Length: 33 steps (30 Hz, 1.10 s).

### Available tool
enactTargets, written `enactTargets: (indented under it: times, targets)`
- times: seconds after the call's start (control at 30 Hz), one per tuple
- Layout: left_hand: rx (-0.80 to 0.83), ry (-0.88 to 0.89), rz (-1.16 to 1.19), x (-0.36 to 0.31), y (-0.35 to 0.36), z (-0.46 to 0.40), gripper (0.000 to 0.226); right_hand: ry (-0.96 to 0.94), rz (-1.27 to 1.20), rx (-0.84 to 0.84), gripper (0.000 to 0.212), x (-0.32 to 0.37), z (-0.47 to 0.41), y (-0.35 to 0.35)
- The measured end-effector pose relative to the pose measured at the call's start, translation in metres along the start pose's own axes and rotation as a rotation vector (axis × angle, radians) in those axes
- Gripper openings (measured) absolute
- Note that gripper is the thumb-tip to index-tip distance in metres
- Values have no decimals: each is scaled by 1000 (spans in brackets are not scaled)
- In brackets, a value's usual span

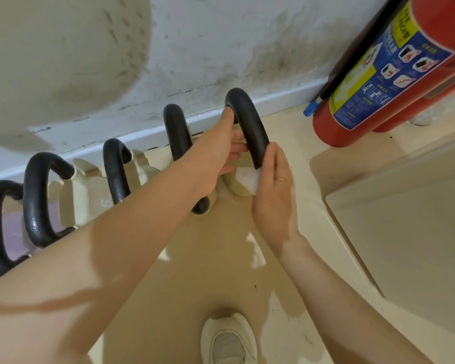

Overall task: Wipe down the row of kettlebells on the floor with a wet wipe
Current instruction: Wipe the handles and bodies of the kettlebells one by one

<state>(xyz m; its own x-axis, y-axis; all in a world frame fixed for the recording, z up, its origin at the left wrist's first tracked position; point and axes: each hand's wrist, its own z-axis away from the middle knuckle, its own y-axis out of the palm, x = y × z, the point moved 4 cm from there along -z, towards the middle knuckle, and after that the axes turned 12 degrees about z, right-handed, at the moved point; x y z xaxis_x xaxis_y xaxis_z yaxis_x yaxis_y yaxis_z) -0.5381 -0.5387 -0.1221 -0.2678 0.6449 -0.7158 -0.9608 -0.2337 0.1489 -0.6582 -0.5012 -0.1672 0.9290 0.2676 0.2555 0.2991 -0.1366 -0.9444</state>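
Head camera is looking down at a row of kettlebells [90, 195] that is standing on the beige floor [195, 271] along the white baseboard [286, 97] of the wall. Each one is showing a thick black handle with a slightly rough, shiny surface above a cream-coloured body, and one body is carrying a pale number. The left hand [218, 151] is gripping the handle of the rightmost kettlebell [247, 122], with the fingers curled around the inner side. The right hand [272, 195] is pinching a white wet wipe [250, 179] between the thumb and fingers and is pressing it where this handle meets the body. A red fire extinguisher [394, 64] is standing near the wall at the right end of the row.
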Motion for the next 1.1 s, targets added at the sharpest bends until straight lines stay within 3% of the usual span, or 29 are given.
enactTargets:
  times: [0.07, 0.2, 0.27, 0.37, 0.47, 0.53, 0.67, 0.77, 0.87, 0.93, 1.0, 1.1]
  targets:
    - [1, -1, 16, -1, -1, 0, 60, -184, 500, -113, 51, -1, 1, 6]
    - [0, 11, 33, 0, 1, 4, 64, -584, 1044, 14, 55, -6, 17, 28]
    - [13, 10, 34, -1, 1, 7, 64, -727, 1222, 141, 55, -7, 27, 31]
    - [34, 8, 34, -1, 1, 8, 65, -718, 1240, 111, 45, -1, 10, 19]
    - [41, 9, 39, 1, -1, 9, 66, -697, 1091, -1, 41, 12, -1, 9]
    - [41, 9, 48, 2, -2, 9, 66, -605, 843, -102, 42, 10, -6, -6]
    - [24, 7, 62, 2, -4, 8, 61, 47, -184, -170, 43, -27, -36, -60]
    - [26, 30, 63, 2, 1, 10, 57, 534, -598, -13, 47, -56, -51, -35]
    - [43, 38, 64, 3, 4, 11, 57, 830, -971, 281, 39, -60, -65, 3]
    - [49, 43, 55, 2, 3, 11, 58, 826, -1180, 537, 36, -47, -72, 14]
    - [59, 46, 52, 2, 3, 11, 58, 628, -1290, 684, 41, -30, -77, 11]
    - [77, 48, 62, 3, 3, 13, 57, 438, -1178, 644, 46, -22, -69, 4]
